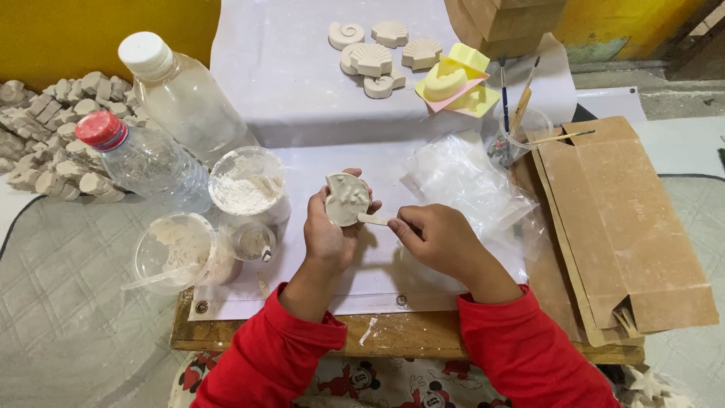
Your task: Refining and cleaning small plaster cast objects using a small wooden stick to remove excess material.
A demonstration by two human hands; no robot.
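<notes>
My left hand (pixel 326 230) holds a small pale plaster cast (pixel 346 199) with a relief on its face, tilted up toward me. My right hand (pixel 438 238) pinches a small flat wooden stick (pixel 374 219) whose tip touches the lower right edge of the cast. Both hands hover over a white sheet (pixel 302 91) that covers a wooden board (pixel 393 336). Both arms wear red sleeves.
Left of the hands: two plastic bottles (pixel 151 159), a cup of white powder (pixel 248 189), a cup with plaster residue (pixel 181 249). Shell-shaped casts (pixel 374 57) and yellow moulds (pixel 457 79) lie at the back. A crumpled plastic bag (pixel 461 177), a cup of brushes (pixel 517 132), flat cardboard (pixel 627 227) at right.
</notes>
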